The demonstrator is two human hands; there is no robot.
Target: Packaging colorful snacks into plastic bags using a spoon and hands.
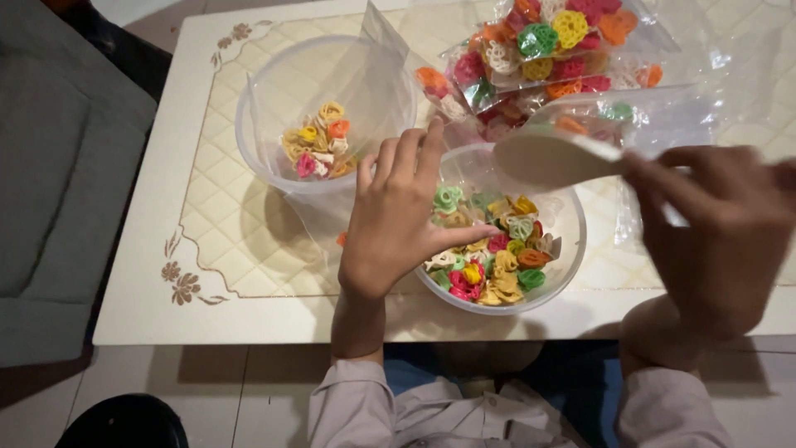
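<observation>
Head view: my left hand (398, 217) spread open over the snack bowl (572, 249), right hand (721, 228) gripping a scoop (551, 156); second bowl (257, 158) nearly empty.

Cream table (207, 249) bears two clear bowls (274, 166) (568, 265) and, seemingly, bagged crackers (547, 41).

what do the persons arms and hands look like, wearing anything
Both hands are bare: no gloves, and no rings or watch that I can see. The left hand and right hand come out of light greyish-beige long sleeves with buttoned-style cuffs ending just below the wrists. The right hand is motion-blurred, so fine detail there is unclear.
</observation>
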